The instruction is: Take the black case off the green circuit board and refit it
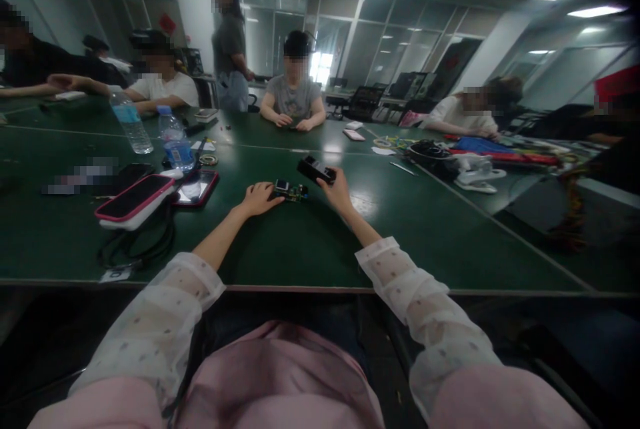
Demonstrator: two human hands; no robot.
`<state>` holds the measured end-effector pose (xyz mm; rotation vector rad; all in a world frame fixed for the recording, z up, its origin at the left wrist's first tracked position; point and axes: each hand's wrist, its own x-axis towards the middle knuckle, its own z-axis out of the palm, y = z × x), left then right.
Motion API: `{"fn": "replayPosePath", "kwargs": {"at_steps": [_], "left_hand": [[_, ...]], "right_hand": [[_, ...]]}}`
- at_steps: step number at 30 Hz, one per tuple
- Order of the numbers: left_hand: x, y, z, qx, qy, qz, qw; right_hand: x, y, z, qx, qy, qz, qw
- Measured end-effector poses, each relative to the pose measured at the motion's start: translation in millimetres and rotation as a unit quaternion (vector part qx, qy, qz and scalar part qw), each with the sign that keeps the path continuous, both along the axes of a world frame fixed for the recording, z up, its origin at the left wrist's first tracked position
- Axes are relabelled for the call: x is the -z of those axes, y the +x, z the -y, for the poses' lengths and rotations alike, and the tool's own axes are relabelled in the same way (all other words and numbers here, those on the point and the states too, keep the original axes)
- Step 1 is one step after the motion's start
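Observation:
A small green circuit board [295, 197] with a little screen at its left end lies on the green table ahead of me. My left hand [259, 200] rests at that end, gripping it between thumb and fingers. Just right of the board, my right hand [337, 190] holds a black plastic case [313, 169], tilted and raised a little off the table. The thumb and fingers are closed on the case's right end. The case and board are apart.
On the left lie a pink-edged phone [137, 199], another phone [200, 187], a black cable [145, 249] and two water bottles [176, 142]. A person [293, 92] sits opposite. Wires and a white plastic item [477, 174] lie right; a thin pen-like stick [404, 169] is nearer.

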<state>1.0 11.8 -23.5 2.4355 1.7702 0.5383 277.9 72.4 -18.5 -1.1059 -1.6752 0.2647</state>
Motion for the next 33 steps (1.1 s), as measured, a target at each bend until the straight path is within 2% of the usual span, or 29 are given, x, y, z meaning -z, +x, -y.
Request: {"fn": "replayPosePath", "kwargs": {"at_steps": [3,7,13,19,24,33], "left_hand": [[-1.5,1,0,0.008,-0.004,0.001,1.000],[-3.6,1,1,0.015,-0.012,0.003,1.000],[-3.8,3,2,0.019,-0.012,-0.004,1.000],[-2.5,4,1,0.015,-0.005,-0.011,1.000],[-1.6,4,1,0.013,-0.009,-0.017,1.000],[-1.4,3,1,0.015,-0.018,-0.028,0.999]], "right_hand": [[4.4,7,-4,0.049,0.013,0.061,0.997],[8.0,13,-5,0.097,-0.015,0.088,0.991],[13.8,10,-2,0.127,-0.060,0.160,0.977],[10.7,6,1,0.168,-0.050,0.147,0.973],[9.9,5,2,0.175,-0.053,0.141,0.973],[14.9,4,0,0.137,-0.073,0.172,0.973]]}}
